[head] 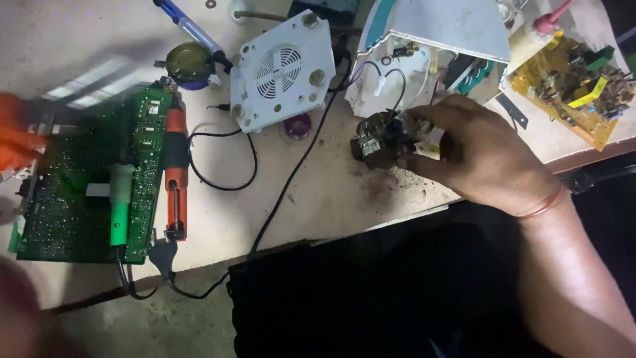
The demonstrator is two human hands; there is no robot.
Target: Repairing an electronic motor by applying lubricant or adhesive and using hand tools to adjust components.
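Note:
My right hand (pixel 480 156) rests near the bench's front edge and grips a small dark, dirty motor-like part (pixel 379 140) between thumb and fingers. Dark crumbs lie on the bench under it. A blurred shape at the bottom left corner (pixel 16 311) may be my left hand; whether it holds anything cannot be seen. A large green circuit board (pixel 66 192) lies at the left, with a green-handled tool (pixel 120 202) and an orange-handled tool (pixel 176 174) lying on and beside it.
A white square fan cover (pixel 281 69) lies at the top centre, a white housing (pixel 440 26) with wires beside it. A yellow circuit board (pixel 573 83) sits at the top right. Black cables (pixel 291 179) cross the bench. A blue pen-like tool (pixel 189 26) and round dark tin (pixel 189 63) lie behind.

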